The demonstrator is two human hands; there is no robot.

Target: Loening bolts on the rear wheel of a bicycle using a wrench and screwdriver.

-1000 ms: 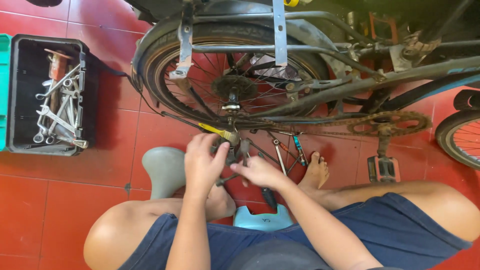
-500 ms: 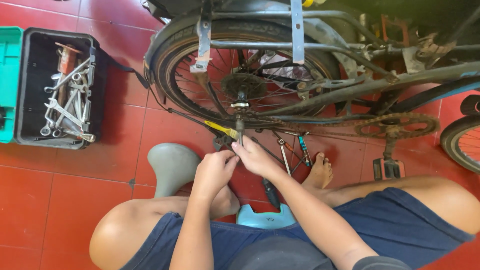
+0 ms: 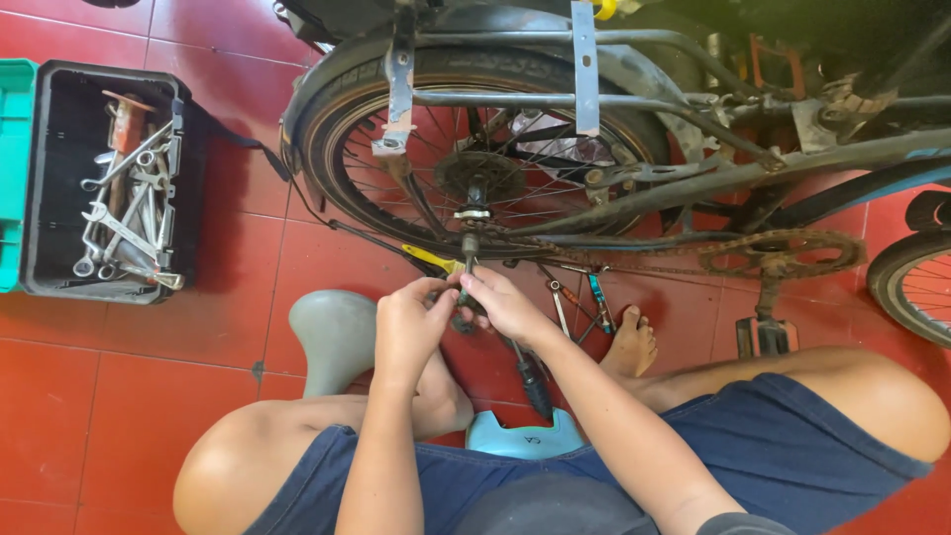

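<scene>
Hands, left hand [image 3: 411, 322] and right hand [image 3: 503, 302], are now pinching together on a small dark part [image 3: 462, 315] (previously apart) beneath the bicycle wheel [image 3: 475, 149]

left hand [image 3: 408, 325]: fingers curled, tips pinched toward right fingertips
right hand [image 3: 503, 303]: fingers bent, closed, touching left fingertips
forearms: converge forward

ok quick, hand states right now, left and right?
Left hand: closed, fingers curled on a small dark part below the rear wheel.
Right hand: closed, pinching the same part from the other side.
</scene>
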